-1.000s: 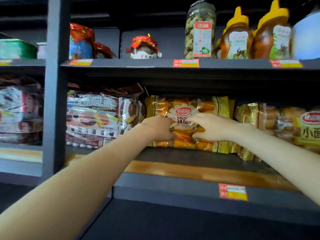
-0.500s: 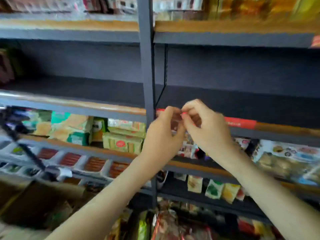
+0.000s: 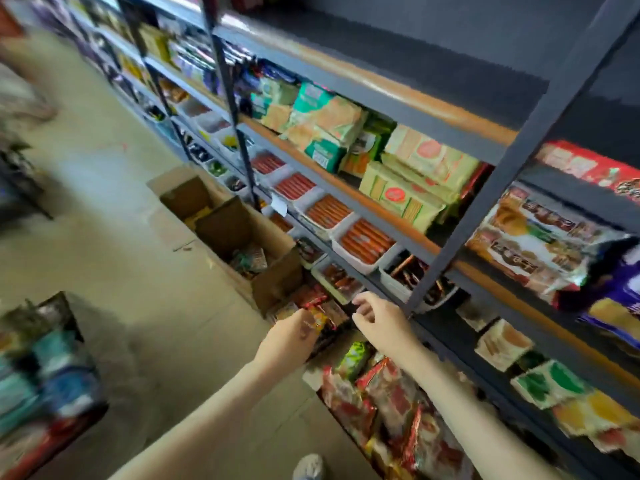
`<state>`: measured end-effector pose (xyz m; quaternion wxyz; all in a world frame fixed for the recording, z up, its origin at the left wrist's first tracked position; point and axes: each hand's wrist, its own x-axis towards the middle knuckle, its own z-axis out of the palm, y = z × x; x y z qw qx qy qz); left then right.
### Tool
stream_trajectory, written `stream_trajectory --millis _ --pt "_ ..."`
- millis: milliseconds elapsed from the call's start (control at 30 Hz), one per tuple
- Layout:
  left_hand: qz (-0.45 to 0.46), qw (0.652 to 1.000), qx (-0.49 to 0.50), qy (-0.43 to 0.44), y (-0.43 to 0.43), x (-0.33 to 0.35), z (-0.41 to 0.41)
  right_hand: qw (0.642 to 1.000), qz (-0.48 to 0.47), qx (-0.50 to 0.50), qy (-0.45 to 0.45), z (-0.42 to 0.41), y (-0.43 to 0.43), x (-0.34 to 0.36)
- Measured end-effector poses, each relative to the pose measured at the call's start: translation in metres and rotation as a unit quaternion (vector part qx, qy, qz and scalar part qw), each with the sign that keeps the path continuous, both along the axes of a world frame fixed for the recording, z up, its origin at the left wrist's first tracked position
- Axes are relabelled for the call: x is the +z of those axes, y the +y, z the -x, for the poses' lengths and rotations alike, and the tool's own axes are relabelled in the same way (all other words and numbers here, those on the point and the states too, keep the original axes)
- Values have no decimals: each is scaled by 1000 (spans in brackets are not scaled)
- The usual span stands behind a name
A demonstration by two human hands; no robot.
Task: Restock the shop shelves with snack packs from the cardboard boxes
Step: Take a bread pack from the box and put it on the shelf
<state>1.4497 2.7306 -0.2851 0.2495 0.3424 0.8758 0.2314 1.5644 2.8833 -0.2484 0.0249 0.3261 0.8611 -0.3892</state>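
An open cardboard box (image 3: 273, 282) stands on the floor against the dark shelf unit (image 3: 491, 188), with a few snack packs (image 3: 250, 259) at its bottom. A second open box (image 3: 180, 192) sits behind it. My left hand (image 3: 289, 342) hovers below the near box, fingers loosely curled, nothing visibly in it. My right hand (image 3: 379, 322) is beside it with fingers apart and empty, close to a shelf post. Red and green snack packs (image 3: 377, 393) lie heaped low down under my right forearm.
Shelves at the right hold cracker packs (image 3: 408, 181), white trays of sausages (image 3: 363, 242) and bagged goods (image 3: 530, 244). The upper shelf (image 3: 450, 71) is bare. Another stocked rack (image 3: 45, 375) is at the lower left. Concrete floor (image 3: 114, 216) runs between them. A shoe (image 3: 308, 467) shows below.
The view has swung from the bread packs on the upper shelf down to the floor and boxes. Both hands have let go of the bread pack and dropped low beside the shelf unit.
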Motion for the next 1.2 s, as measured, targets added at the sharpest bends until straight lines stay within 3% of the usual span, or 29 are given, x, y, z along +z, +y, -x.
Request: stream_trajectory --millis 333,733,933,1200 --pt "24 974 222 -19 -127 -30 85 985 11 169 21 137 -81 -30" --pt "-14 949 316 -1 -216 -25 300 959 14 282 31 404 -184 -32" --pt "-16 945 327 -16 -207 -23 406 954 24 298 13 510 -190 -36" --pt "-6 943 330 -39 -131 -46 551 960 29 279 -18 665 -127 -69"
